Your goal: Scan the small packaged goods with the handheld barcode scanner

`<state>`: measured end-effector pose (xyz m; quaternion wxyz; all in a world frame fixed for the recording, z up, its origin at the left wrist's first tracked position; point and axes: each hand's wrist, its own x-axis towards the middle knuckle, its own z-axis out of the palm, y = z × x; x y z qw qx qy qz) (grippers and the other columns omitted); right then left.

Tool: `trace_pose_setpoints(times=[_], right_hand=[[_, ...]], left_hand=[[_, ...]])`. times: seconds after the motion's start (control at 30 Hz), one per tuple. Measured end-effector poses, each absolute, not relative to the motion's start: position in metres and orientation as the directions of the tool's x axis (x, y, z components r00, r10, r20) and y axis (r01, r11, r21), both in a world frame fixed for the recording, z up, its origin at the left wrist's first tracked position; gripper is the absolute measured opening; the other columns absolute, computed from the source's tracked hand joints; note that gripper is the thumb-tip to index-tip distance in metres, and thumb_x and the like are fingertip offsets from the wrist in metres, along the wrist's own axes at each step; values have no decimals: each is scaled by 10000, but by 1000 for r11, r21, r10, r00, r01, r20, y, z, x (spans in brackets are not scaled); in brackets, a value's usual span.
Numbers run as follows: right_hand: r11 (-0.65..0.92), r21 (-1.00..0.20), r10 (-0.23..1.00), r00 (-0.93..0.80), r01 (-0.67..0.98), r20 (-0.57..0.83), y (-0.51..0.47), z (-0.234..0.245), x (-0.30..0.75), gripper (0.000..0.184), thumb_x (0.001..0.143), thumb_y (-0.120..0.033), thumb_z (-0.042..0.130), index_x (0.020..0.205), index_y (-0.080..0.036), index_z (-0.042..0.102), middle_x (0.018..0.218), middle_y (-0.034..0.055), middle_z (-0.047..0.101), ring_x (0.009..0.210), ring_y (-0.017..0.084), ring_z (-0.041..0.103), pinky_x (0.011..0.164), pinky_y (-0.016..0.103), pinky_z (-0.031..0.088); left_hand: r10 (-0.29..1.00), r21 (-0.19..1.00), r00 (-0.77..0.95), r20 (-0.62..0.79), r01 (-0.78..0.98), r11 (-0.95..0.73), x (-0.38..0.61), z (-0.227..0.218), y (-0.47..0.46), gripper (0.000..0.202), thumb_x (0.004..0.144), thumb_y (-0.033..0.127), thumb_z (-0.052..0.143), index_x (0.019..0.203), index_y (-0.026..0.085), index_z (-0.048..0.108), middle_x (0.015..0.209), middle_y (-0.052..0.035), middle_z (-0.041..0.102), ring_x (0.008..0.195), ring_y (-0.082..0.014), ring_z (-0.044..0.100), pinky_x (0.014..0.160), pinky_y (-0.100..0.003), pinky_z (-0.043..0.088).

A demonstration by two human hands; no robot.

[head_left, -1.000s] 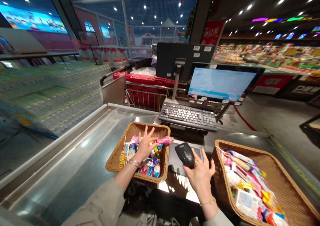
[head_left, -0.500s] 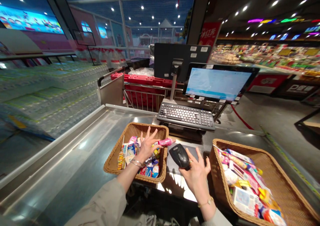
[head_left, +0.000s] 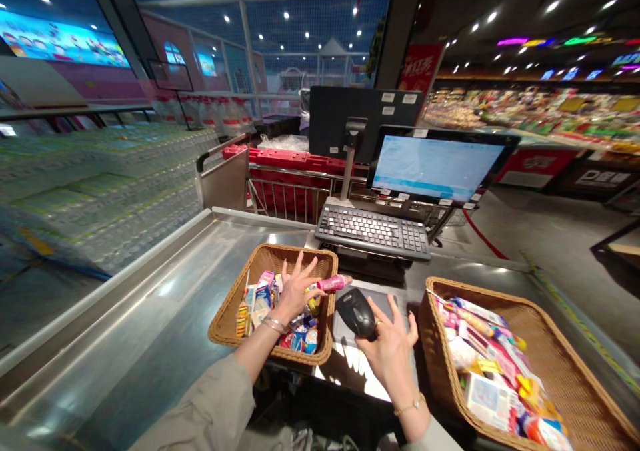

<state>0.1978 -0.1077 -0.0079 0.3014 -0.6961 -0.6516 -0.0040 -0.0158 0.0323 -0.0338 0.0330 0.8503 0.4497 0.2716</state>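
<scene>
My left hand (head_left: 295, 293) is over the left wicker basket (head_left: 220, 328), fingers spread, with a small pink tube (head_left: 334, 282) pinched near the thumb. The tube lies nearly level and sticks out past the basket's right rim. In my right hand (head_left: 393, 344) is a black barcode scanner (head_left: 356, 312), held between thumb and fingers with the other fingers raised. The scanner's head is just below the tube, close to it. Small packaged goods (head_left: 260, 298) in bright colours fill part of the left basket, some of them hidden under my left hand and wrist.
To the right stands a second wicker basket (head_left: 575, 344) with mixed packages (head_left: 493, 398). Behind the hands are a keyboard (head_left: 373, 230) and a lit monitor (head_left: 435, 164). A raised metal edge (head_left: 125, 278) borders the steel counter (head_left: 165, 318) on the left.
The scanner and my right hand have shifted slightly left, nearer the tube. My left hand and the pink tube have barely moved.
</scene>
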Motion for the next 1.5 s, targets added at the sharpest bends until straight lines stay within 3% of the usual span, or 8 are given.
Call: trace_pose_setpoints(times=[0.7, 0.93, 1.13, 1.5], right_hand=[[60, -470, 907, 149, 881, 395, -108, -6, 195, 118, 689, -222, 613, 738, -282, 701, 1243, -53, 646, 1403, 310, 305, 1127, 598, 39], [85, -439, 905, 115, 894, 409, -109, -8, 197, 123, 710, -235, 604, 770, -266, 707, 1266, -24, 635, 1395, 330, 312, 1115, 617, 45], [68, -441, 901, 135, 895, 413, -110, -8, 199, 131, 691, -228, 610, 776, -282, 695, 1264, -51, 634, 1398, 313, 310, 1117, 614, 44], [-26, -339, 872, 187, 941, 452, -114, -9, 215, 157, 713, -238, 570, 813, -262, 688, 1303, 12, 614, 1393, 327, 303, 1094, 643, 85]], left_hand=[[768, 295, 440, 465, 741, -603, -13, -32, 31, 231, 819, 428, 674, 1018, 326, 729, 1442, -40, 504, 1466, -324, 194, 1120, -712, 58], [778, 308, 429, 459, 744, -593, -13, -33, 32, 247, 814, 435, 678, 1036, 337, 724, 1440, -37, 507, 1462, -327, 209, 1118, -705, 85], [778, 318, 427, 460, 739, -594, -11, -31, 32, 235, 806, 419, 691, 1026, 341, 724, 1437, -19, 511, 1465, -318, 204, 1125, -698, 79], [736, 306, 452, 504, 704, -641, 2, -19, 29, 231, 818, 390, 686, 1023, 292, 726, 1420, -49, 527, 1466, -317, 198, 1132, -691, 66]])
